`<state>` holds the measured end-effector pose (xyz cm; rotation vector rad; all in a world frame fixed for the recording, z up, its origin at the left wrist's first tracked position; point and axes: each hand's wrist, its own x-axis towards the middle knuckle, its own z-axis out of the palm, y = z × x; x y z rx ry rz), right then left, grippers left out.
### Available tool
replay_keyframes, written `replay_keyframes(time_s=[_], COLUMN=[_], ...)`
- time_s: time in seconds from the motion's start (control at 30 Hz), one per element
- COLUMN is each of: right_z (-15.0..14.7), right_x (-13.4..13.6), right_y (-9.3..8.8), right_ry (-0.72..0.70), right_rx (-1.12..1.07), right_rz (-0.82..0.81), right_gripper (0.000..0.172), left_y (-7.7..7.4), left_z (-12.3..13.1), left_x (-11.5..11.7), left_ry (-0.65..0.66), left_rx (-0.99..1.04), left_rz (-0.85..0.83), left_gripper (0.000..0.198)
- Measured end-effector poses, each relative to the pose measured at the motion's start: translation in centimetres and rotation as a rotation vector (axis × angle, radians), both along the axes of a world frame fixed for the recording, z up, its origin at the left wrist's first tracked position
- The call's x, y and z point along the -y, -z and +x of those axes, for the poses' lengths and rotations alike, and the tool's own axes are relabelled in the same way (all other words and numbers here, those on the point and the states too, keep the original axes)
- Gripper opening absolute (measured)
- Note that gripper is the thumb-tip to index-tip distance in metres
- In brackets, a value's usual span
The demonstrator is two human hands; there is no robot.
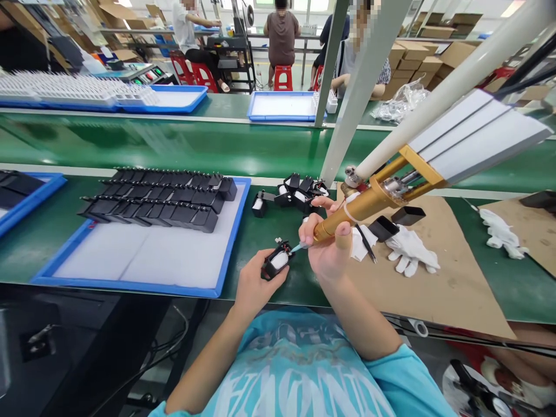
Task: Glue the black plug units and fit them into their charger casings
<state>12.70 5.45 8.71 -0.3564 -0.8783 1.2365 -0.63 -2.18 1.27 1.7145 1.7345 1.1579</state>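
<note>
My left hand (256, 282) is closed around a small black plastic housing (268, 267) with a white oval part and fine wires showing at its top. In my right hand (326, 255) is a gold-coloured glue dispenser (358, 207), held at a slant with my fingers wrapped about its lower barrel. Its pale blue nozzle tip (296, 249) points down and left, at the wired end of the housing; whether it touches cannot be made out. Behind my hands lie several similar black parts (299, 194) with white pieces and wires.
On the left, a blue-rimmed tray (220, 272) bears rows of black housings (174, 208). Brown cardboard (452, 289) at right carries white gloves (412, 250), black sleeves (408, 215) and a pen (367, 243). A metal post (347, 127) rises behind. People sit at far benches.
</note>
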Motion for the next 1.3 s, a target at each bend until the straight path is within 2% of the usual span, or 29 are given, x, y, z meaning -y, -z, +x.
replay_keyframes(time_s=[0.17, 0.4, 0.63, 0.77, 0.9, 1.07, 1.2, 1.3], right_z=[-0.2, -1.4, -1.7, -1.7, -1.6, -1.0, -0.1, 0.4], right_x=[0.3, 0.8, 1.3, 1.3, 1.1, 0.6, 0.2, 0.0], right_y=[-0.3, -0.6, -0.7, -0.7, -0.7, -0.6, -0.3, -0.1], right_ry=[-0.005, -0.059, -0.102, -0.114, -0.068, 0.015, 0.062, 0.062], right_rx=[-0.005, -0.052, -0.003, -0.030, -0.035, -0.030, -0.023, -0.031], right_rz=[-0.015, -0.003, 0.004, 0.026, 0.010, -0.002, 0.003, 0.021], right_gripper=[0.039, 0.040, 0.038, 0.034, 0.044, 0.043, 0.038, 0.033], left_y=[0.3, 0.6, 0.2, 0.2, 0.9, 2.1, 1.6, 1.2], left_z=[0.0, 0.6, 1.6, 1.5, 0.7, -1.7, -3.0, -2.8], left_x=[-0.2, -0.7, -1.2, -1.2, -1.3, -1.6, -2.4, -3.4], left_ry=[-0.022, -0.020, 0.017, 0.040, 0.061, 0.043, 0.084, 0.129], left_rx=[0.004, 0.042, 0.088, 0.057, 0.001, -0.073, -0.054, 0.052], left_rz=[-0.009, -0.039, 0.166, 0.203, 0.137, -0.053, -0.156, -0.227], left_gripper=[0.029, 0.030, 0.033, 0.035, 0.042, 0.039, 0.047, 0.046])
